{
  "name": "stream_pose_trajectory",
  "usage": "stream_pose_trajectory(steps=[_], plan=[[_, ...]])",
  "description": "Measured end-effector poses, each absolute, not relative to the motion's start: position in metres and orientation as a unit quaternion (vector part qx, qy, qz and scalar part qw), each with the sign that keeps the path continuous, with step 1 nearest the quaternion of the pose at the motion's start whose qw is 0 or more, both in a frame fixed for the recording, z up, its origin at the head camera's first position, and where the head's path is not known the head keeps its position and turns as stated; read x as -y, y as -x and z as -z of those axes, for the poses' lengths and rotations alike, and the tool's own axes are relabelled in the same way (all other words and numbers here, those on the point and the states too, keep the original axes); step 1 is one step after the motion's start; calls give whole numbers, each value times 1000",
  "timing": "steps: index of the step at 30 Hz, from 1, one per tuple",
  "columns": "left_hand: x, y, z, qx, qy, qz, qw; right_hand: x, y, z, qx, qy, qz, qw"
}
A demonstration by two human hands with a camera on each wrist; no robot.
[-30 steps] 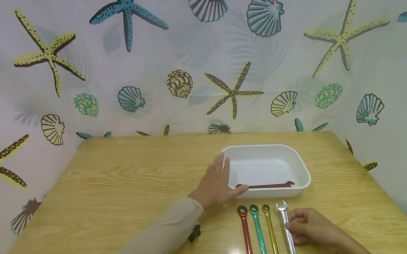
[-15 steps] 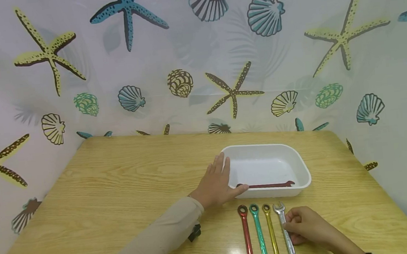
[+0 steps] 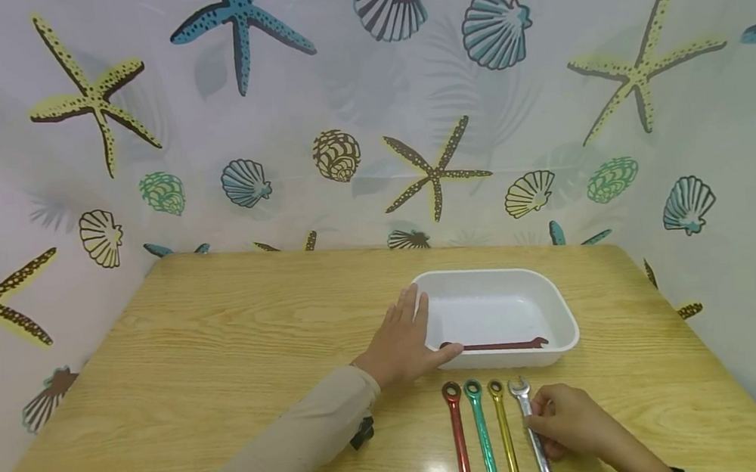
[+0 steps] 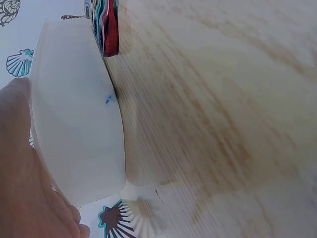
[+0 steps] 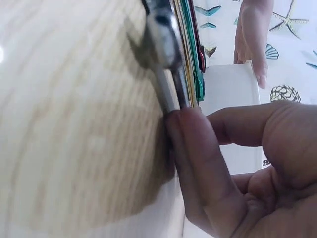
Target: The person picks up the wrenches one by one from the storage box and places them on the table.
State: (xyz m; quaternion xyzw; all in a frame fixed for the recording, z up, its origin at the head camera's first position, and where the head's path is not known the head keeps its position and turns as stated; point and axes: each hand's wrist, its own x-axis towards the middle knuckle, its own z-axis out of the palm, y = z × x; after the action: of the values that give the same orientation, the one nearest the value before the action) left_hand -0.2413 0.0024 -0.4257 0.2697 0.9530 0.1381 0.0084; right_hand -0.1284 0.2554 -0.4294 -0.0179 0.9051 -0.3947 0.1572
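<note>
My right hand (image 3: pixel 569 419) pinches a silver combination wrench (image 3: pixel 527 411) by its shaft, with thumb and fingers in contact in the right wrist view. Left of that wrench lie three ratchet wrenches side by side: yellow (image 3: pixel 504 429), green (image 3: pixel 482 431) and red (image 3: pixel 460 433). Farther back, my left hand (image 3: pixel 398 344) rests on the left end of a white plastic tub (image 3: pixel 540 356), fingers extended and thumb over the front rim. Inside the tub, along its front wall, lies a dark red wrench (image 3: pixel 498 346), its left end partly behind the thumb.
The wood-grain table (image 3: pixel 244 332) extends left of the tub and behind it. A curtain (image 3: pixel 334 65) printed with starfish and shells encloses the back and sides. A small black object (image 3: pixel 363 431) shows beside the left sleeve.
The silver wrench's far end has shifted left, closer to the yellow wrench, and my right hand has moved slightly with it. My left hand and the tub hold still.
</note>
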Motion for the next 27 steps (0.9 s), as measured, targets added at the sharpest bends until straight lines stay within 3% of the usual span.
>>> stream_pose_trajectory(steps=[27], plan=[[-3,243,429,-954,-267,-139,11,-249,127,428,-932,-17,335,137]])
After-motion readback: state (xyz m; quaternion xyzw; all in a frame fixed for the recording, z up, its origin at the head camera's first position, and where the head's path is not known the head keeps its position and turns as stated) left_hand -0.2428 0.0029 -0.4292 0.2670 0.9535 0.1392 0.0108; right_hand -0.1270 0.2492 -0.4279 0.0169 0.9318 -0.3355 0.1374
